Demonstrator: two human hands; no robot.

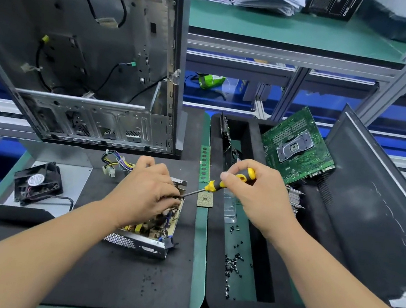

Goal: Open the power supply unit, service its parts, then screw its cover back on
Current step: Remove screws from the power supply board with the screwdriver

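While the left hand (148, 193) rests curled on the open power supply (152, 227), the right hand (256, 190) grips a screwdriver (221, 183). Its tip points into the box. Loose screws (233, 262) lie near the desk's right edge.

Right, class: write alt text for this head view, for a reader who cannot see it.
A person's right hand drives a yellow-handled screwdriver into an opened power supply unit, which the left hand steadies on a black mat; a removed fan lies left.
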